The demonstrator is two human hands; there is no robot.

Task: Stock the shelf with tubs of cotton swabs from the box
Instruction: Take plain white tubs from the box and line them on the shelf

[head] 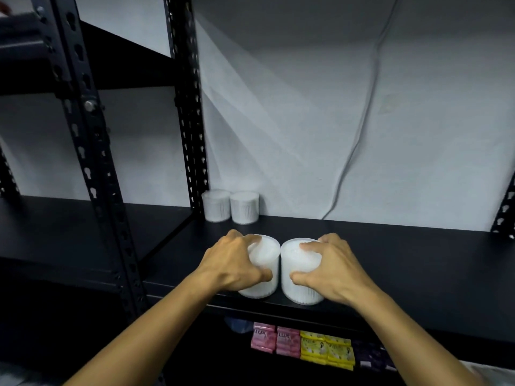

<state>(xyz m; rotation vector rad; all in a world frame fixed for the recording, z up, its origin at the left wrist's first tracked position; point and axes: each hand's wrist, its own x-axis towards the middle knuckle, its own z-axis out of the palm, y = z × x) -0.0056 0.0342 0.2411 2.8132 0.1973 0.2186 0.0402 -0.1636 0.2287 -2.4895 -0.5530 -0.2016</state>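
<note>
From the head camera, two bare forearms are reaching forward onto a black metal shelf (pixel 390 246). The left hand (pixel 234 260) is wrapping around a tub of cotton swabs (pixel 266 263), fingers curling over its far rim and the thumb pressing against its near wall. The right hand (pixel 331 267) is gripping a second tub (pixel 296 270) the same way, one finger lying across the lid and the thumb low on the side. Both tubs are standing upright near the front edge of the shelf, side by side and touching or very nearly so; I cannot tell whether their bases are resting fully on the board.

Each tub is showing as a short, round, translucent white cylinder with a flat clear lid, packed with swabs whose white tips are forming a pale mass at the top and whose sticks are reading as fine vertical lines through the wall.

Two more matching tubs, the back-left tub (pixel 216 205) and the back-right tub (pixel 244 207), are sitting just beside each other at the rear of the same shelf, next to a black perforated upright (pixel 192 129) and against the pale wall (pixel 306 107). A thin grey cable (pixel 362 129) is hanging down that wall. On the level below, pink soap packs (pixel 274 341) and yellow packs (pixel 327 349) are lying in a row.
</note>
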